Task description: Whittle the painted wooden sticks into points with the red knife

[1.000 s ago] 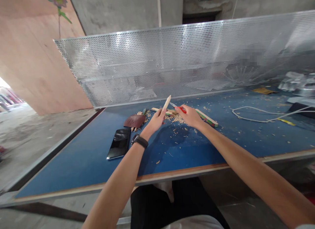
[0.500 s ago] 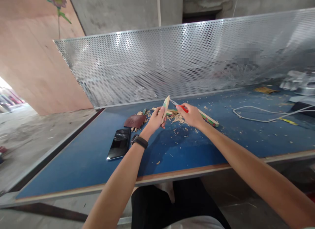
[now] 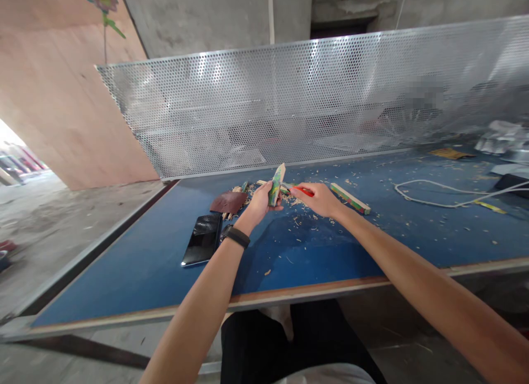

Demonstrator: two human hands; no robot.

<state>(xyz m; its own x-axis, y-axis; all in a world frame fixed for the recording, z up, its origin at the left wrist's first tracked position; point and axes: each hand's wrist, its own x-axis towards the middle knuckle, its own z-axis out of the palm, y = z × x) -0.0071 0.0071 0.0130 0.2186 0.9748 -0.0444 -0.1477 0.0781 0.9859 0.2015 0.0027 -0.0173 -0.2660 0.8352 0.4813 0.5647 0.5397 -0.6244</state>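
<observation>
"What's changed on my end?"
"Left hand has rolled the stick: green paint faces me, where bare wood did. I'd judge that side less worked."
"Grips?"
"Left clasps the stick above the table; right hand grips the knife just beside it."

1 knife, 1 ph., 1 brn sht
</observation>
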